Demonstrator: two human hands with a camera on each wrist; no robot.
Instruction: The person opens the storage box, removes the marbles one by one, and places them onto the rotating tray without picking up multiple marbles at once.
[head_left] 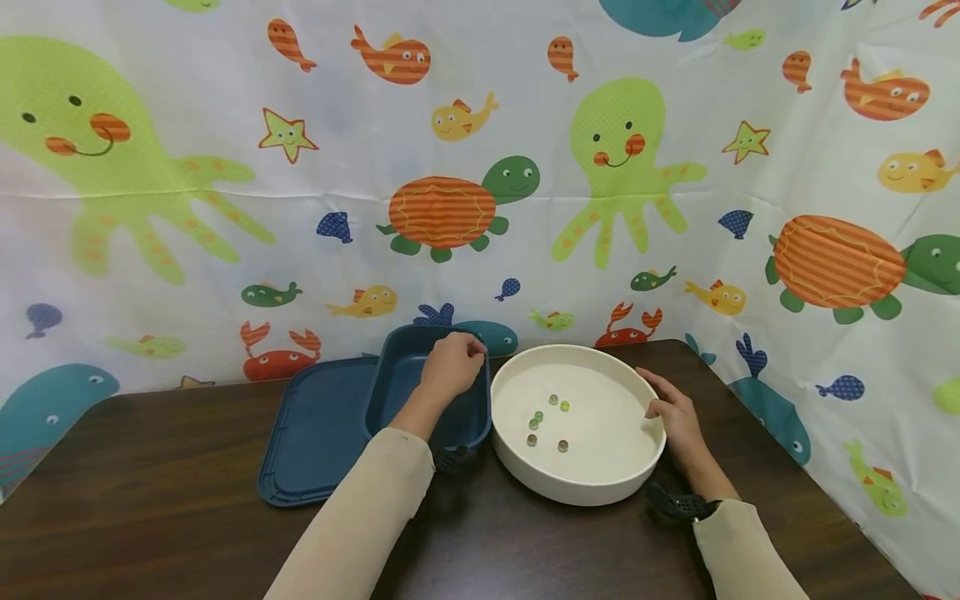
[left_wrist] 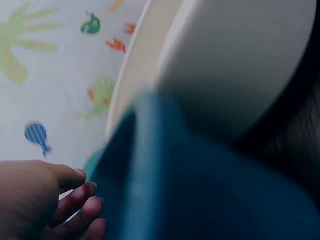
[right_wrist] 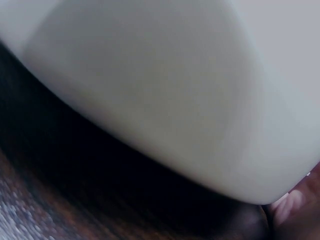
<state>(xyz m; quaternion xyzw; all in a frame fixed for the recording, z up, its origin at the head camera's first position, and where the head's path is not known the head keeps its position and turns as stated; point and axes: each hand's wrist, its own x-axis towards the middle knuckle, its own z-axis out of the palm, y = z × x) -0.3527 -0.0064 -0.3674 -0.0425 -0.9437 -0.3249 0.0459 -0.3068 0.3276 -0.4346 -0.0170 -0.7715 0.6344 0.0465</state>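
Note:
My left hand [head_left: 452, 367] hovers over the far right part of a dark blue rectangular bin [head_left: 401, 367]. Its fingers are loosely bent, and in the left wrist view the thumb and fingertips show nothing held between them. To the right of the bin stands a round cream-white basin [head_left: 600, 417] with several glass marbles, one of them a green marble [head_left: 538, 416], spread over its left half. My right hand [head_left: 678, 417] grips the basin's right rim, thumb inside and fingers outside. In the right wrist view the basin's outer wall [right_wrist: 150, 90] hides most of that hand.
A flat blue lid [head_left: 311, 433] lies left of the bin, partly under or beside it. All stand on a dark wooden table [head_left: 150, 500]. Behind hangs a white curtain [head_left: 480, 117] printed with sea animals, close to the table's far edge.

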